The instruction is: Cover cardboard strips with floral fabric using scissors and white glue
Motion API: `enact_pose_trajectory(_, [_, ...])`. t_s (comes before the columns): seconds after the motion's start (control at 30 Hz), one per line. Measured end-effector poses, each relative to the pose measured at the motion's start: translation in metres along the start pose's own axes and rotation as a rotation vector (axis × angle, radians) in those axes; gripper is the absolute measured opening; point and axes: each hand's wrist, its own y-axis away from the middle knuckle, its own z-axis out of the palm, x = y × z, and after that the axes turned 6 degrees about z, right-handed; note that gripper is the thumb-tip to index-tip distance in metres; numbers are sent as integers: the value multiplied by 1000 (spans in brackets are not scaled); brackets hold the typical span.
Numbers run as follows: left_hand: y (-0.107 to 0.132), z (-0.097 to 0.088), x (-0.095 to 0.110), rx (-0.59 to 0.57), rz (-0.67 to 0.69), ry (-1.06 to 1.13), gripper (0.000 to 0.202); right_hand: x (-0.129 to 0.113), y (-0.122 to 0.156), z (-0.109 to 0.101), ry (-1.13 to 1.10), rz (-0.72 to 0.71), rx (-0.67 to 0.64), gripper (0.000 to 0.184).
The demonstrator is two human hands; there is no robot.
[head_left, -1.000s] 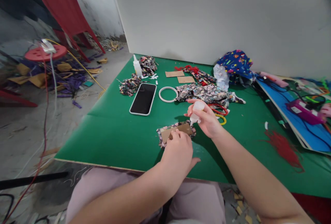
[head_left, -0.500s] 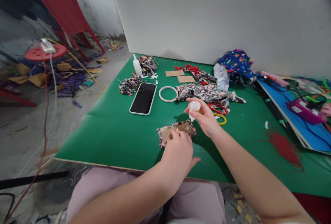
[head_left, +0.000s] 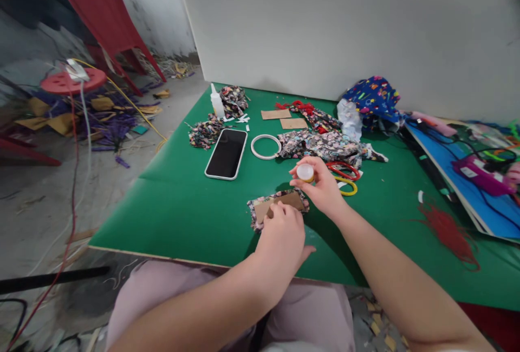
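A strip of brown cardboard [head_left: 291, 199] lies on a small piece of floral fabric [head_left: 255, 224] near the table's front edge. The bent fingertips of my left hand [head_left: 284, 227] press together on the cardboard's middle, holding it down, with the thumb sticking out to the right. Just above and to the right, my right hand [head_left: 325, 187] is closed around a small white bottle [head_left: 305, 172], its round base facing me and a bit of yellow showing at its rim. The bottle's lower end is hidden by the fingers.
Scissors with red and yellow handles [head_left: 346, 186] lie beyond my right hand. Farther back are a phone [head_left: 226, 155], a white ring [head_left: 253, 148], floral fabric [head_left: 325, 146], cardboard pieces [head_left: 294, 124] and another white bottle [head_left: 217, 104]. Red threads [head_left: 449, 235] lie at right.
The bottle in my right hand has tilted, so its round base now faces me more and its lower end no longer shows. My left hand stays on the cardboard.
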Motion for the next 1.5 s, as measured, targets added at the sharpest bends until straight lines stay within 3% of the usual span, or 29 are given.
enact_pose_trajectory(0.2, [1, 1, 2, 3, 2, 7, 73, 1, 0, -3, 210, -52, 157, 28])
enact_pose_trajectory(0.4, [1, 2, 4, -11, -4, -13, 77, -5, 5, -5, 325, -84, 183, 24])
enact_pose_trajectory(0.53, [0, 0, 5, -32, 1, -17, 80, -11, 3, -3, 43, -21, 195, 26])
enact_pose_trajectory(0.63, [0, -2, 5, -51, 0, -19, 80, -8, -3, -4, -307, 93, 157, 22])
enact_pose_trajectory(0.73, [0, -3, 4, -60, -1, -3, 80, 0, -10, -7, -483, 210, 159, 15])
enact_pose_trajectory(1.03, [-1, -5, 3, -86, -5, -11, 77, 8, -16, -10, -548, 393, 192, 26])
enact_pose_trajectory(1.5, [0, -1, 4, -39, -5, -27, 78, 8, -13, -8, -576, 230, 114, 41])
